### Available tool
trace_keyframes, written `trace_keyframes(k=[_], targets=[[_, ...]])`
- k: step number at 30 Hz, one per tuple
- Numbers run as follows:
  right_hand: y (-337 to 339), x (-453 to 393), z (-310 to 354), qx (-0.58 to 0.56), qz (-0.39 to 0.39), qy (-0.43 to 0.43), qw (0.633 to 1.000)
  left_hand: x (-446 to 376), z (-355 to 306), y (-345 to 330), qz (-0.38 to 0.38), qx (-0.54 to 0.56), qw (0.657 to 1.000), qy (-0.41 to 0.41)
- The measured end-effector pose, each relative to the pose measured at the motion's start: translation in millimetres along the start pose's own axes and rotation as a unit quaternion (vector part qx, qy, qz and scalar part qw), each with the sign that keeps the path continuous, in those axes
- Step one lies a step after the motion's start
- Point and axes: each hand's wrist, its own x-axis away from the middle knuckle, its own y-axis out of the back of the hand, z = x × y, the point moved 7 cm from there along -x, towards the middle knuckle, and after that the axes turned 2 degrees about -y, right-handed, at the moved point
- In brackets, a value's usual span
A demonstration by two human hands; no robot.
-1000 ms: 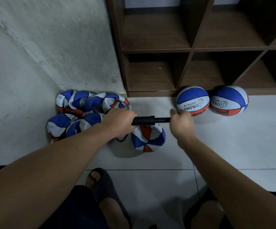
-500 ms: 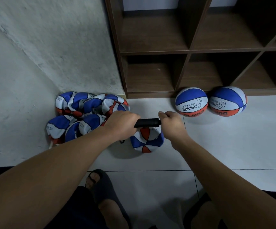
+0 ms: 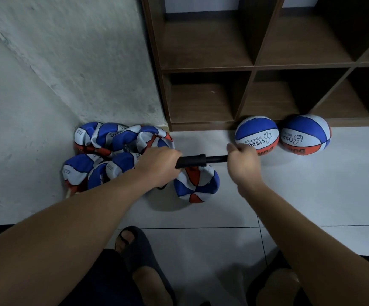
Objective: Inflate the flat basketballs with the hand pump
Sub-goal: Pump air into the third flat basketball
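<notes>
On white floor tiles, before wooden shelf (image 3: 254,67): left hand (image 3: 157,164) wraps barrel of black hand pump (image 3: 192,161); right hand (image 3: 242,161) clenches round its handle end, rod partly drawn out. Half-flat basketball (image 3: 198,186) just under pump. Flat pile (image 3: 113,151) against wall, left. Two inflated balls (image 3: 257,134) touch shelf base.

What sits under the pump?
A partly flat ball lies on the floor under the pump. The left hand covers the pump's far end and its link to the ball.
</notes>
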Motion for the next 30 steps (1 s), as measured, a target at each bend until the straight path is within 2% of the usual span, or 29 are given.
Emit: trace_keyframes(k=[3, 7, 13, 17, 20, 23, 26, 30], targets=[[-17.5, 7.7, -4.3, 0.019, 0.02, 0.0, 1.0, 6.5, -12.0, -4.1, 0.022, 0.017, 1.0, -0.004], [-31.4, 12.7, -4.1, 0.031, 0.037, 0.009, 0.999, 6.4, -21.4, -0.7, 0.016, 0.013, 1.0, -0.022], [-28.9, 9.4, -0.9, 0.004, 0.057, -0.002, 0.998, 2.0, -22.7, 2.6, -0.01, 0.011, 0.999, -0.036], [-19.4, 1.9, -2.2, 0.026, 0.087, -0.01, 0.996, 0.3, -11.1, 1.3, -0.009, 0.018, 0.999, -0.041], [11.0, -17.5, -7.0, 0.036, 0.05, -0.015, 0.998, 2.1, 13.2, -3.3, 0.017, 0.025, 1.0, -0.008], [29.7, -31.5, -18.8, 0.001, 0.011, -0.056, 0.998, 6.1, 28.0, -10.1, 0.034, 0.024, 0.999, 0.022], [23.5, -23.0, -15.4, -0.006, -0.009, -0.039, 0.999, 5.2, 18.9, -12.2, 0.038, 0.026, 0.999, 0.015], [0.2, -5.6, -9.6, 0.016, 0.008, -0.004, 1.0, 0.2, 4.1, -3.4, 0.005, -0.007, 1.0, -0.009]])
